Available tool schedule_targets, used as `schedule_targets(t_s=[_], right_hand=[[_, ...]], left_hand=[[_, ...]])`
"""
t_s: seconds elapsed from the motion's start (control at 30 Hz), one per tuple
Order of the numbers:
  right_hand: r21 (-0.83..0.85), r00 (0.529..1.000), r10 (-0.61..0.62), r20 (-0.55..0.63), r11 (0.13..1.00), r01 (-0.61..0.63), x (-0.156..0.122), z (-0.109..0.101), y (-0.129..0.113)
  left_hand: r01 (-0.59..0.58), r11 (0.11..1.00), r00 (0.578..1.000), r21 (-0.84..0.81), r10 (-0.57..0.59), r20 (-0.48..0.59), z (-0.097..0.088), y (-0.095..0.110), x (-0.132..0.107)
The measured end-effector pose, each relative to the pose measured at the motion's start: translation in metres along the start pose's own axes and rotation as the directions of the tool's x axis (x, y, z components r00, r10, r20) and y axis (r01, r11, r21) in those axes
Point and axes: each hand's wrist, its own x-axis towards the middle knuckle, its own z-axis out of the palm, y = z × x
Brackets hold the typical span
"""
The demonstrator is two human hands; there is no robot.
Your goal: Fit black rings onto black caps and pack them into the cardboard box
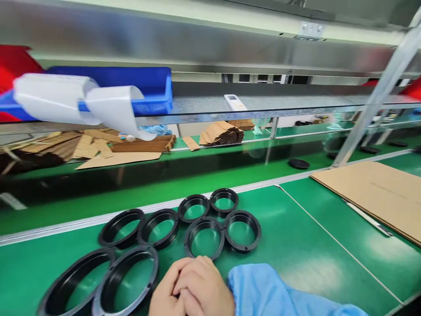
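My two hands rest together at the bottom edge on the green mat (296, 245). My right hand (205, 285), in a light blue sleeve (263, 292), lies over my left hand (162, 298). The fingers of both are curled closed, and nothing shows in them. Just beyond them lie several black plastic rings, flat on the mat. Two large rings (79, 281) sit at the lower left, one touching my left hand. Two medium rings (121, 228) lie behind those. Several smaller rings (204, 237) are clustered straight ahead of my knuckles.
A flat cardboard sheet (371, 193) lies at the right. Beyond the mat's metal edge runs a green belt with a black disc (298, 163) on it and stacks of folded cardboard (220, 131) behind. The shelf above holds a blue bin (148, 87), a white roll (55, 98) and a remote (235, 102). A slanted metal post (371, 101) stands at the right.
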Motion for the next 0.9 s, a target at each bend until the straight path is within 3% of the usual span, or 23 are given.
schedule_targets(t_s=[0.07,0.23,0.43,0.77,0.9], right_hand=[[0.013,0.999,0.002,0.048,1.0,-0.002,0.002,-0.005,-0.005],[0.058,0.999,0.048,0.024,0.997,-0.049,-0.004,0.001,-0.005],[0.079,0.992,0.071,0.102,0.994,-0.079,-0.007,-0.002,-0.006],[0.076,0.992,0.068,0.108,0.994,-0.076,-0.002,-0.006,-0.012],[0.081,0.98,0.057,0.191,0.994,-0.074,-0.005,-0.01,-0.006]], left_hand=[[-0.009,1.0,1.0,-0.024,0.009,-0.02,0.004,-0.002,-0.004],[-0.07,0.995,0.989,0.069,0.06,0.132,-0.002,-0.015,-0.004],[-0.019,0.998,0.985,0.064,0.008,0.173,-0.003,-0.014,-0.006],[0.01,1.0,0.992,-0.018,-0.008,0.123,0.001,-0.007,-0.009],[-0.03,0.999,0.992,-0.026,0.033,0.121,0.001,-0.006,-0.009]])
